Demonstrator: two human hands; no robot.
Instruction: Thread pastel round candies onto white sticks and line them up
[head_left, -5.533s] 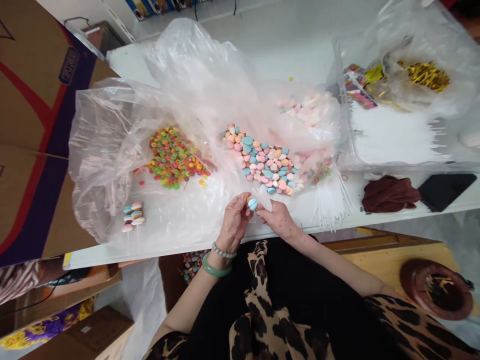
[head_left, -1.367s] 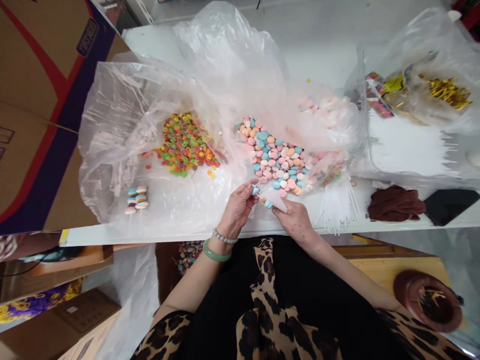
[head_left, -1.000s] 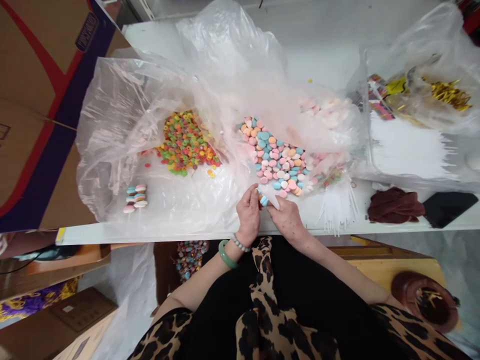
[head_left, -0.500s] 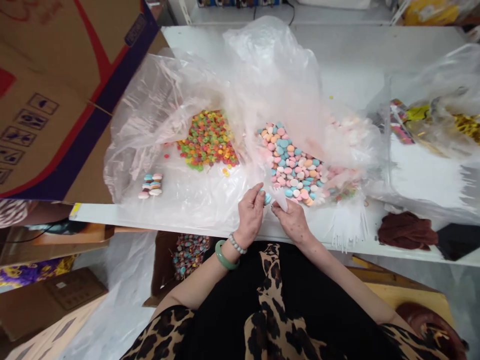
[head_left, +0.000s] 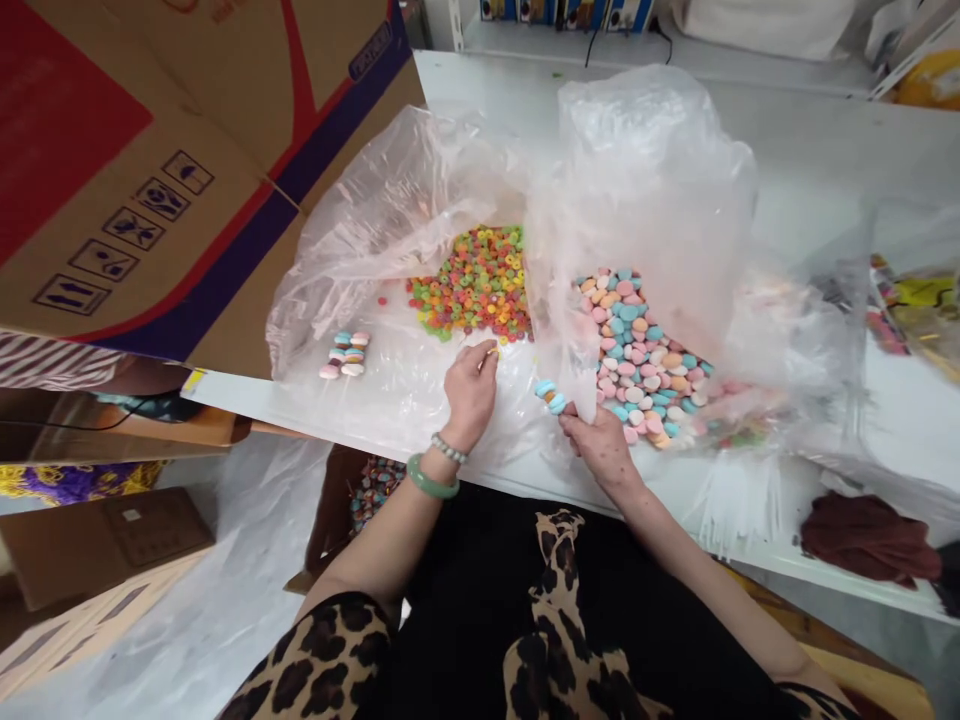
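Observation:
My right hand (head_left: 600,447) holds a thin white stick with several pastel candies threaded on its tip, a candy skewer (head_left: 550,396), at the table's front edge. My left hand (head_left: 469,390) has reached to the near edge of a pile of small colourful ring candies (head_left: 472,293) and pinches one yellow ring between fingertips. A heap of larger pastel tablet candies (head_left: 642,355) lies just right of the skewer. Both heaps rest on a spread clear plastic bag (head_left: 420,190). A finished skewer (head_left: 345,354) lies to the left on the plastic.
A large cardboard box (head_left: 150,160) leans over the table's left end. Loose white sticks (head_left: 739,500) lie by the front edge at right, with a brown cloth (head_left: 870,535) beyond. More bagged items sit far right. A box of finished skewers (head_left: 371,495) stands under the table.
My left hand left the skewer tip and moved left to the ring candies. My right hand keeps the skewer. The view has swung left, shifting everything rightward.

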